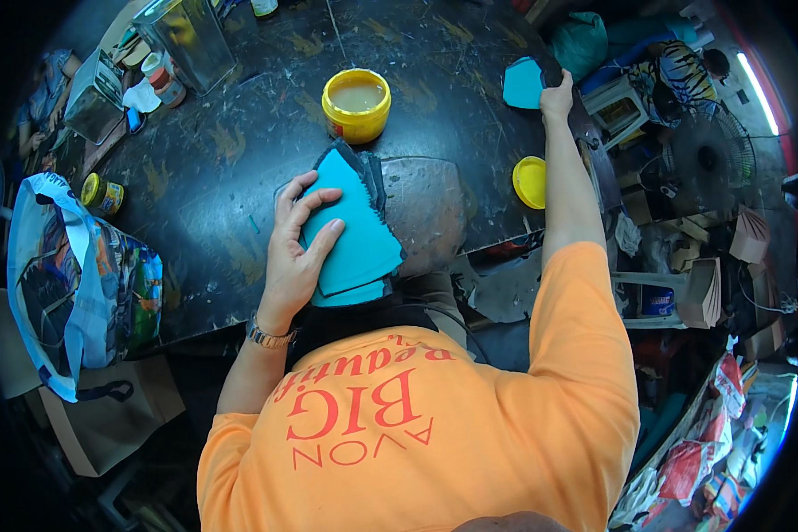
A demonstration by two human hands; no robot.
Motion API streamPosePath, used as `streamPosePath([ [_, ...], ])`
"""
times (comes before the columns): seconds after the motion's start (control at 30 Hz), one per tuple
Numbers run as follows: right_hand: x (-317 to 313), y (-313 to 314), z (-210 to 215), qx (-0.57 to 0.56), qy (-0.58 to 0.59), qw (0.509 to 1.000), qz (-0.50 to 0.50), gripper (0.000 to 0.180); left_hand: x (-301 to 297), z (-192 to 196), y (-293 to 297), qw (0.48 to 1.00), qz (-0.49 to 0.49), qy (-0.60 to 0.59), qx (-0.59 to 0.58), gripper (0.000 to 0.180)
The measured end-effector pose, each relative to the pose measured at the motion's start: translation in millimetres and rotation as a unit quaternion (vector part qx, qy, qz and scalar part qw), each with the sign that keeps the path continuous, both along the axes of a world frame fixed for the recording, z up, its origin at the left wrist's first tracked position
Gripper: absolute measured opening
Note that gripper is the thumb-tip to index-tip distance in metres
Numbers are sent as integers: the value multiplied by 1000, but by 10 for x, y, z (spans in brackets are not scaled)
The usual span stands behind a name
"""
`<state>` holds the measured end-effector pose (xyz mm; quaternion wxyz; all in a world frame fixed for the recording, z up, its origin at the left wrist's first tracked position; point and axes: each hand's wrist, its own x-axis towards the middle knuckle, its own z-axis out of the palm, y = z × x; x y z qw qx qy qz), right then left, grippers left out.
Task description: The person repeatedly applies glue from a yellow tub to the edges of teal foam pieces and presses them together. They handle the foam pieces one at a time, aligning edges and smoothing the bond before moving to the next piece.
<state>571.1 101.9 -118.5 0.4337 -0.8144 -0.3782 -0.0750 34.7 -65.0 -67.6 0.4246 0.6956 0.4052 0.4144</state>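
My left hand (303,244) grips a stack of flat turquoise pieces (356,232), the thumb and spread fingers lying across the top one. Dark layers with a jagged edge show along the stack's side, near the table's front edge. My right arm reaches far out to the right. At the table's far right rim, my right hand (556,97) is closed at the edge of another flat turquoise piece (522,83); its fingertips are partly hidden. An open yellow tub (356,106) with cloudy, pale liquid stands just beyond the stack.
A yellow lid (529,183) lies on the dark table (266,133) beside my right forearm. At the left are a large shopping bag (84,275), a small yellow jar (103,193) and metal tins (186,44). A fan (708,158) and a person in patterned clothing (683,71) are beyond the table's right side.
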Motion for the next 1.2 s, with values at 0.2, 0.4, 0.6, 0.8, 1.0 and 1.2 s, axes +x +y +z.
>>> streamPosePath([
  [0.2, 83, -22, -84, -94, -10, 996, -9, 72, -11, 14, -30, 1000, -4, 13, 7, 45],
  [0.4, 247, 43, -63, -73, -16, 997, -6, 74, -8, 31, -31, 1000, -6, 26, -3, 56],
  [0.6, 164, 16, -89, -121, -19, 990, -68, 74, 21, 21, -58, 1000, 6, 20, -15, 64],
  [0.8, -599, -61, 310, -18, 2, 998, 65, 82, 0, -1, -70, 1000, -2, 25, 2, 67],
  [1.0, -2318, -1053, 492, 94, 335, 778, 523, 77, -38, -51, -95, 1000, -19, -6, -16, 66],
  [1.2, -3252, -1649, 424, 14, 332, 776, 537, 86, -84, -133, -81, 995, -76, -47, -30, 67],
])
